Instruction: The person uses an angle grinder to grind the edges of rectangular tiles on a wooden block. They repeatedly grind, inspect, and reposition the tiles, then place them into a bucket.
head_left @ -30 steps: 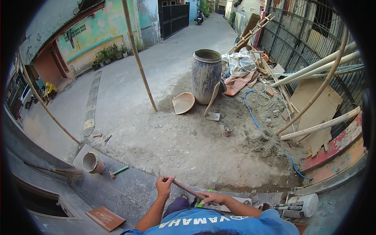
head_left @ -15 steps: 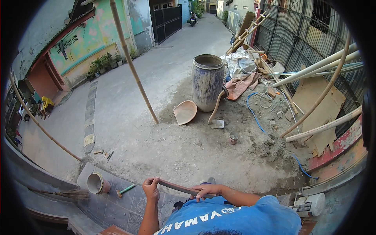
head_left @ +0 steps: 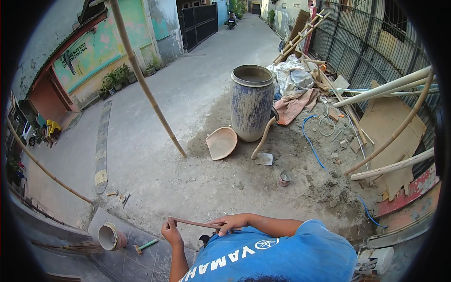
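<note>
A thin, flat brownish strip [head_left: 196,224] is held in front of my chest, lying nearly level. My left hand [head_left: 172,231] pinches its left end, fingers closed. Toward the strip's right end, my right hand [head_left: 231,223] grips it from above with the forearm reaching across my blue shirt. The strip's far right end runs under and past my right fingers. To the left, a hammer with a green handle [head_left: 149,244] lies on the grey tiled step, beside a dirty plastic bucket [head_left: 112,238] tipped toward me.
A tall stained barrel [head_left: 251,110] stands ahead, with a hoe [head_left: 264,141] and a shallow scoop [head_left: 222,143] against it. A small pot [head_left: 283,179] sits near the sand heap. Bamboo poles [head_left: 143,77] rise at left. A white bucket [head_left: 379,260] stands lower right.
Both hands and the strip have shifted left. The strip has turned from its broad face to a thinner edge. My view has tilted slightly, so the surroundings appear lower.
</note>
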Demonstrator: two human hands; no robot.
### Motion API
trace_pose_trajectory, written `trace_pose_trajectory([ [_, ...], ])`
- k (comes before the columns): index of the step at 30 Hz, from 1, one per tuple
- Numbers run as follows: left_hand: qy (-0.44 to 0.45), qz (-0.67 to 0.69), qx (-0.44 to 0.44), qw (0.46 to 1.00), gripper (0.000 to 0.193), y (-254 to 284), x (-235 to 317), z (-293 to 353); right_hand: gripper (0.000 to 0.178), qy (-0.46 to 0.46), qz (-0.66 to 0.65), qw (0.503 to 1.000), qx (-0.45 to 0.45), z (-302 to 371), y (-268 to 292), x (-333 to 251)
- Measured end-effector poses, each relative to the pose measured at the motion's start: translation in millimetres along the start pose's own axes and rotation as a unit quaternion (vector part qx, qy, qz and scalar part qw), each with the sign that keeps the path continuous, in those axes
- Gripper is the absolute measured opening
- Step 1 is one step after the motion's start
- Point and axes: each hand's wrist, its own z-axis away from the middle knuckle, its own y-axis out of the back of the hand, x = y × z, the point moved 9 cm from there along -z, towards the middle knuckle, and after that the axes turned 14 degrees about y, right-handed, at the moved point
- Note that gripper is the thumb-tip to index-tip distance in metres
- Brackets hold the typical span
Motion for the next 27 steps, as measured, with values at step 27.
trace_pose_trajectory([
  [27, -0.249, -0.140, 0.272, 0.919, 0.018, 21.3, 162.9, -260.2, 0.094, 0.026, 0.190, 0.981, 0.000, -300.3, 225.8, -125.3],
])
